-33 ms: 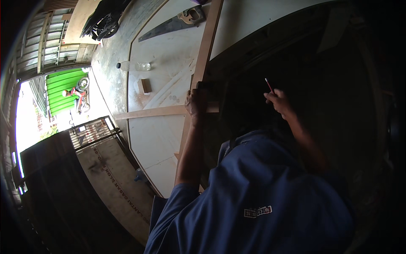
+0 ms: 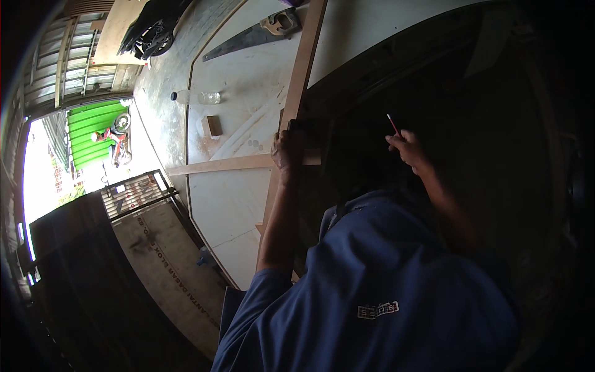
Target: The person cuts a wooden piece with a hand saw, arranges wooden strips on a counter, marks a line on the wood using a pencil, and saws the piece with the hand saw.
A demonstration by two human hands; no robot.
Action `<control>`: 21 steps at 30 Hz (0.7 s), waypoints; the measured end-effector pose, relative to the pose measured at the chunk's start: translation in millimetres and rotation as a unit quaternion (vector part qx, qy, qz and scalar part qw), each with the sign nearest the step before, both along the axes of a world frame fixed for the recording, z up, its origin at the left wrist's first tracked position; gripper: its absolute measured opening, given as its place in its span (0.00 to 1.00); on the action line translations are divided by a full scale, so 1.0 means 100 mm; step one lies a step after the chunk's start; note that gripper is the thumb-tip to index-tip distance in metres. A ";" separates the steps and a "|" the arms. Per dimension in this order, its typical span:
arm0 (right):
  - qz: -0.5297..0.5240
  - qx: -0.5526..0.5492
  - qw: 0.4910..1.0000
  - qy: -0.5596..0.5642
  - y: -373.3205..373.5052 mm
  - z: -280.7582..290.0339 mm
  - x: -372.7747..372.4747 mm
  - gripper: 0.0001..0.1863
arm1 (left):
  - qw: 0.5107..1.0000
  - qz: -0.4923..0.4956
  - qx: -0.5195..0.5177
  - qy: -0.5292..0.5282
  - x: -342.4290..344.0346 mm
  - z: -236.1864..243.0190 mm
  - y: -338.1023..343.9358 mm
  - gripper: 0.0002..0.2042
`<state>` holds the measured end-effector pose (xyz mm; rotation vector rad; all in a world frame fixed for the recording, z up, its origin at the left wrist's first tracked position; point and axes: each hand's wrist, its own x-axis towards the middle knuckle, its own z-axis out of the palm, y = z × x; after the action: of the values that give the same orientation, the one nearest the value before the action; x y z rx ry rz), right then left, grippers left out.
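Note:
At the junction of an upright wooden batten (image 2: 306,68) and a crossing batten (image 2: 217,163), my left hand (image 2: 286,149) is closed beside a small dark object (image 2: 296,124); what exactly it grips is hidden. My right hand (image 2: 406,146) holds a slim red pencil (image 2: 393,124), pointing upward, over a dark, shadowed area to the right of the battens. The battens lie on pale boards (image 2: 235,211). A hand saw (image 2: 238,43), a small wood block (image 2: 211,125) and a clear plastic bottle (image 2: 207,97) rest on the boards left of the upright batten.
Black motorcycle parts (image 2: 149,34) are at the top left. A red motorcycle (image 2: 118,142) stands by a green corrugated sheet (image 2: 87,121) at the open doorway. At the lower left are a stencilled panel (image 2: 155,254) and a blue container (image 2: 204,257).

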<state>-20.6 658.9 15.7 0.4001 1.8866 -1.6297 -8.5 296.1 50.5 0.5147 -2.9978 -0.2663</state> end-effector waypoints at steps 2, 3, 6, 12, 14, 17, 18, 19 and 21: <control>0.005 -0.002 1.000 0.005 -0.05 0.05 -0.02 0.16 | 1.000 0.000 0.003 -0.005 0.00 0.00 0.00 0.15; 0.005 -0.007 1.000 0.006 -0.07 0.08 -0.03 0.16 | 1.000 0.001 0.006 -0.010 0.01 0.00 0.01 0.15; 0.008 -0.012 1.000 0.001 -0.13 0.24 -0.07 0.17 | 1.000 -0.011 0.012 0.002 0.02 0.00 0.02 0.15; 0.022 -0.016 1.000 -0.008 -0.20 0.28 -0.08 0.18 | 0.999 -0.032 -0.005 0.023 0.03 -0.04 0.04 0.15; 0.024 -0.016 1.000 -0.011 -0.20 0.26 -0.09 0.18 | 0.999 -0.030 -0.003 0.022 0.03 -0.03 0.05 0.15; 0.033 -0.018 0.999 -0.009 -0.20 0.24 -0.11 0.18 | 0.999 -0.023 -0.002 0.023 0.03 -0.03 0.05 0.16; 0.037 -0.013 0.999 -0.010 -0.19 0.26 -0.12 0.18 | 1.000 -0.018 -0.001 0.026 0.02 -0.03 0.05 0.16; 0.041 -0.009 0.999 -0.012 -0.19 0.28 -0.13 0.18 | 1.000 -0.018 -0.001 0.025 0.02 -0.04 0.05 0.16; 0.042 -0.009 0.999 -0.011 -0.19 0.26 -0.13 0.18 | 0.999 -0.018 0.005 0.027 0.01 -0.05 0.05 0.15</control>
<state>-34.0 640.1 41.3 0.3254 1.8457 -1.5803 -7.5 300.7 45.2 0.4466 -2.9572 -0.2929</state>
